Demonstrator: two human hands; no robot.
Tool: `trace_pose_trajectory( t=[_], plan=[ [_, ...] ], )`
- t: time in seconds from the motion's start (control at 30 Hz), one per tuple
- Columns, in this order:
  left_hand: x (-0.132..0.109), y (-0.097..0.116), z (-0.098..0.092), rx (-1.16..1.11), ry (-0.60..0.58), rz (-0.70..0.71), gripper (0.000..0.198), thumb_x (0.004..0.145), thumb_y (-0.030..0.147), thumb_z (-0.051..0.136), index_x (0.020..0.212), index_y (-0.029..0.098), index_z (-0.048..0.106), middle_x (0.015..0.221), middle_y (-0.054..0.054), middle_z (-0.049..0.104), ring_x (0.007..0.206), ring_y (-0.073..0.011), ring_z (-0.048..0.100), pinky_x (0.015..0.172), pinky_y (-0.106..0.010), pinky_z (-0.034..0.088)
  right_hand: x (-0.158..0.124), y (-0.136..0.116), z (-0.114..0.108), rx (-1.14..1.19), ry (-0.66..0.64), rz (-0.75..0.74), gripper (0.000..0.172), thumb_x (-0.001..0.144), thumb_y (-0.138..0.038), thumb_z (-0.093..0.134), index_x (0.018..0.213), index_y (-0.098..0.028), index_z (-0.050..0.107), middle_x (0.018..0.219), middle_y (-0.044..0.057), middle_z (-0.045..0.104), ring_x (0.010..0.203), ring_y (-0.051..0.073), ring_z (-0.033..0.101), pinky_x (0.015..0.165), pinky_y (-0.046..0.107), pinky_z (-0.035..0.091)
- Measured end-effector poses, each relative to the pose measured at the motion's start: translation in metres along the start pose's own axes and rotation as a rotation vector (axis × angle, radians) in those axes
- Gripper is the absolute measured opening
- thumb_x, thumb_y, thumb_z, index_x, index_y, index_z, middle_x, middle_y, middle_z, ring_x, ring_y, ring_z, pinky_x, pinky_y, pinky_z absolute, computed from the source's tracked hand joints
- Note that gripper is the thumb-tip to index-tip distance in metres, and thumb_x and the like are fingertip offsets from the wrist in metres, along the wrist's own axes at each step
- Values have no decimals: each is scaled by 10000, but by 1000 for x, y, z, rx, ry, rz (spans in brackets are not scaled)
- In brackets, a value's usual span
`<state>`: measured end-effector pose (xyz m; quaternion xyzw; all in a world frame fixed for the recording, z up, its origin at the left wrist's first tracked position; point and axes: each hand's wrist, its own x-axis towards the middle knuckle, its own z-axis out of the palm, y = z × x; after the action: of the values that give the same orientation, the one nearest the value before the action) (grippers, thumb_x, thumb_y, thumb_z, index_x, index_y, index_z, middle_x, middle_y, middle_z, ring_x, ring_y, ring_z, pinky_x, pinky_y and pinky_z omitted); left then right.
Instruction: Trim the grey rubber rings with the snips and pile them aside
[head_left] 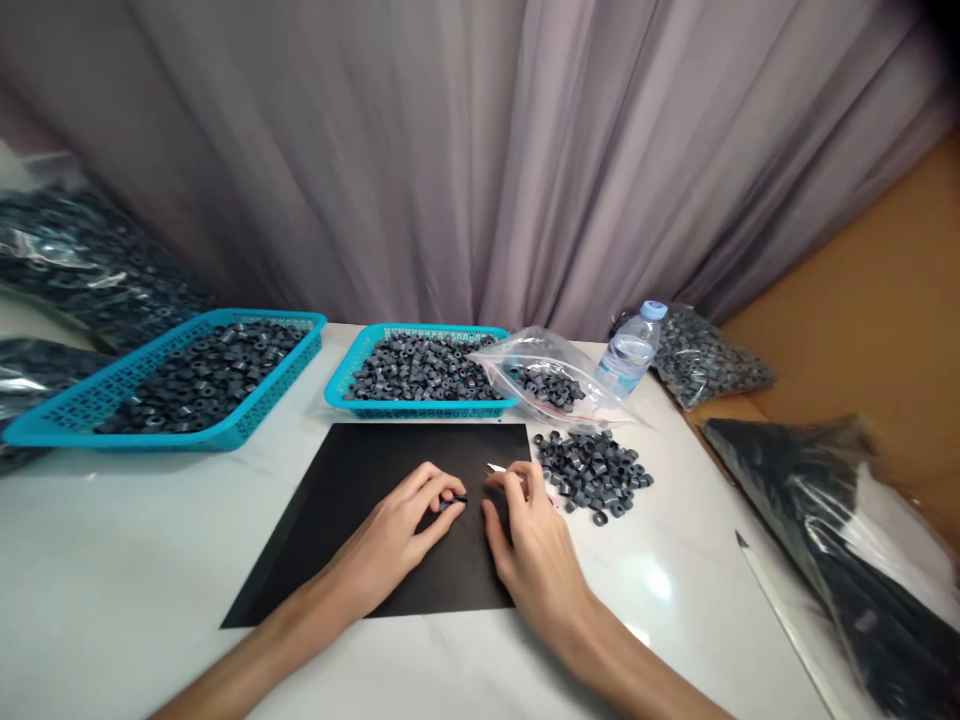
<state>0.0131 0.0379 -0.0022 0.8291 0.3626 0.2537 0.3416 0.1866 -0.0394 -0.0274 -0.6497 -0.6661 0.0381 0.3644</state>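
Note:
My left hand is over the black mat, its thumb and fingers pinched on a small dark grey ring-shaped part. Just right of it, my right hand curls around a slim tool with a pale, pointed, blade-like tip. A bit of pink shows behind the fingers, and most of the tool is hidden by the hand. The right thumb is held apart from the left hand. Both hands rest over the black mat. Beside the right hand lies a loose pile of similar dark grey parts.
Two blue baskets, one at the left and one behind the mat, hold many such parts. A clear zip bag lies partly open near a water bottle. Filled bags and a long pointed strip are at right.

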Motion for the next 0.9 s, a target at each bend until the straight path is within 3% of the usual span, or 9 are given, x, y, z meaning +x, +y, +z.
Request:
trace_pose_trajectory(
  t=[0.3,0.6,0.73,0.9],
  plan=[
    [-1,1,-4,164,-121,-14,231,972,358,536,1159,303,659,1142,-36,593,1047,-213,619,960,-317,445,1,6,0,118,-14,7,214,993,-139,389,1125,-216,539,1171,117,552,990,222,676,806,360,590],
    [-6,1,-7,194,-153,60,125,995,286,532,1040,278,648,1114,-17,628,1095,-205,555,971,-313,436,-2,14,1,103,16,62,196,1007,-212,422,1165,-228,536,1218,128,519,937,210,668,790,361,595],
    [-10,-1,-7,199,-84,137,114,1007,260,524,1078,267,613,1096,-11,650,1100,-187,552,986,-315,421,-3,21,-7,-42,13,-25,185,1015,-220,443,1172,-228,541,1154,106,575,1002,239,616,853,399,574],
    [-11,-2,-6,150,95,216,112,993,206,558,1078,262,606,1026,8,671,1006,-151,598,939,-286,440,-1,24,-11,-272,58,-141,185,1026,-276,447,1133,-209,582,1039,112,629,945,289,556,786,436,551]
  ],
)
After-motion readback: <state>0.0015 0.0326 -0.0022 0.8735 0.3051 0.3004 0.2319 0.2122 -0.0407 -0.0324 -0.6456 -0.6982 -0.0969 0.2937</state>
